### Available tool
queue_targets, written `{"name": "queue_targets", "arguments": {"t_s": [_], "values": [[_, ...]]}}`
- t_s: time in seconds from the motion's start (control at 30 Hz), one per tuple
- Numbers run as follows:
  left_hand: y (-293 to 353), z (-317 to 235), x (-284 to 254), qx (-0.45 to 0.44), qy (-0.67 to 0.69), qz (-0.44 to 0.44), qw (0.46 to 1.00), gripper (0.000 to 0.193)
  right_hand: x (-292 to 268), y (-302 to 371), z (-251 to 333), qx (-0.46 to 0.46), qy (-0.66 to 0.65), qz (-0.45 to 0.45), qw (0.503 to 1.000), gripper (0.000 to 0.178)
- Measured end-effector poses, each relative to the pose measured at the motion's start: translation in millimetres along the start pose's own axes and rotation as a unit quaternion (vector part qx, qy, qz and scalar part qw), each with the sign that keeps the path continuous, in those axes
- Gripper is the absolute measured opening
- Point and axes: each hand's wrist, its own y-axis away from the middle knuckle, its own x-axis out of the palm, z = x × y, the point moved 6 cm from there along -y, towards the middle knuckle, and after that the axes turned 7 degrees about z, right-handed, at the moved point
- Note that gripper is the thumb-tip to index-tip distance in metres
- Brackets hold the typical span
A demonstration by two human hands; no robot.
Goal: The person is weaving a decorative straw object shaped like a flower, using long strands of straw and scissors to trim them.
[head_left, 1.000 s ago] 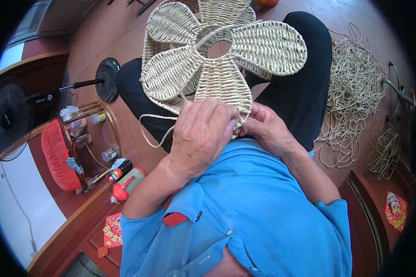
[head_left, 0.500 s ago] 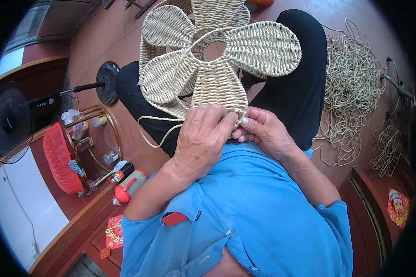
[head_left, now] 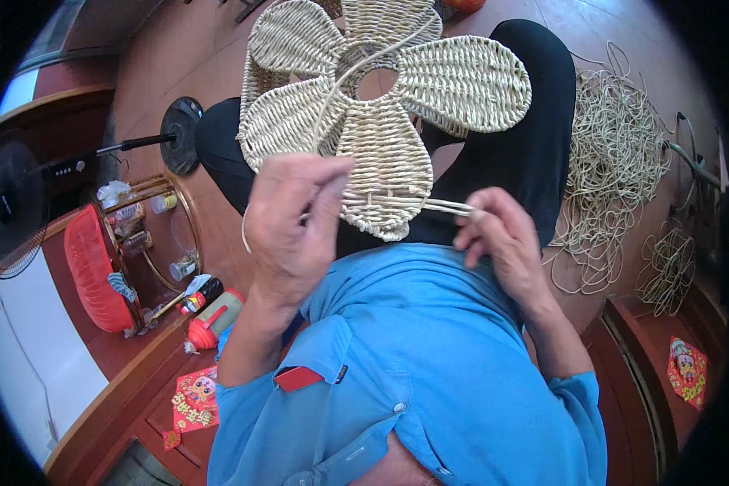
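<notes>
A woven flower-shaped piece of straw cord (head_left: 466, 81), with broad petals round a central hole, rests across my lap. My right hand (head_left: 502, 239) pinches a doubled length of straw cord (head_left: 445, 206), which runs taut out of the right side of the nearest petal (head_left: 385, 166). Over the lower left petal, my left hand (head_left: 292, 227) is lifted, its fingers loosely bent and slightly blurred. Thumb and forefinger look apart, with no cord seen between them. Another loose strand (head_left: 328, 113) arches over the flower's middle and passes behind this hand.
A big tangled heap of cord (head_left: 611, 162) lies on the floor at the right, beside a smaller coil (head_left: 668, 271). To the left stand a fan (head_left: 12, 202) and a rack (head_left: 190, 235) with jars and a red basket (head_left: 97, 271). A flask (head_left: 215, 320) is nearby.
Both hands were together at the near petal's tip. My left hand has moved left and up off it; my right hand has drawn the doubled cord out to the right.
</notes>
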Motion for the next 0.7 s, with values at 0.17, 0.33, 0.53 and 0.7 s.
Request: {"name": "queue_targets", "arguments": {"t_s": [0.17,0.33,0.53,0.7], "values": [[-4.6,25.9,-27.2,-0.043,0.032,-0.073,0.996,0.012,-119.1,59.4,7.2,-0.129,0.025,-0.206,0.97,0.024],[0.4,46.7,-30.3,-0.098,0.086,-0.071,0.989,0.012,-337.0,115.1,-52.3,-0.155,-0.164,-0.427,0.876,0.016],[13.0,47.8,-16.2,-0.103,0.15,-0.037,0.983,0.012,-452.9,146.7,-82.4,-0.114,-0.208,-0.417,0.877,0.014],[32.2,33.8,7.4,-0.087,0.108,0.032,0.99,0.014,-314.4,125.4,37.3,-0.109,0.495,-0.475,0.719,0.015]]}}
